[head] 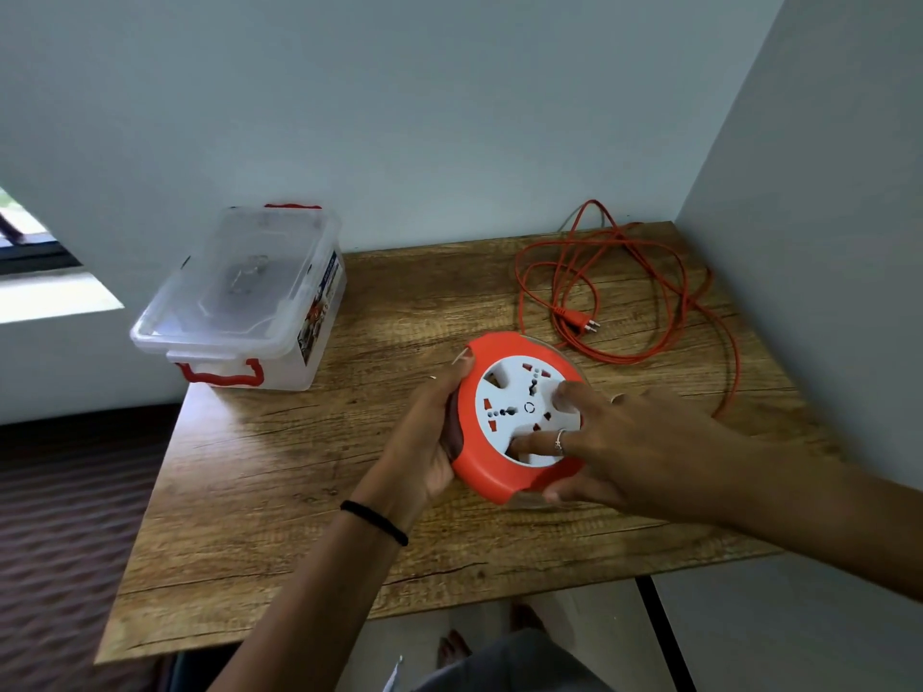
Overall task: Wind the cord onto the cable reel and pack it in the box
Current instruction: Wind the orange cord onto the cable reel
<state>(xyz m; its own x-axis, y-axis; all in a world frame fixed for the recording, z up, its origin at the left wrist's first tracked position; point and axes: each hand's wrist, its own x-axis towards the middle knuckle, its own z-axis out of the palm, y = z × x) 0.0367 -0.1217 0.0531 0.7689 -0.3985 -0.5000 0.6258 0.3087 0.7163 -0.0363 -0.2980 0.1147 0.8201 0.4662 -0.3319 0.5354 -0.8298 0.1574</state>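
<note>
No legible text; only a blurred label (319, 312) on the box (239, 302) side.

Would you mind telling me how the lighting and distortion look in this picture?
Head view: daylight from the window puts a pale glare patch on the table; the wide angle tilts the walls and table edges; the reel and cord stay sharp.

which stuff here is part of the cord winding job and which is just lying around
For the job: reel, cord, plug, box, left hand, right hand.

Just there: table, window, wristband, ring.
</note>
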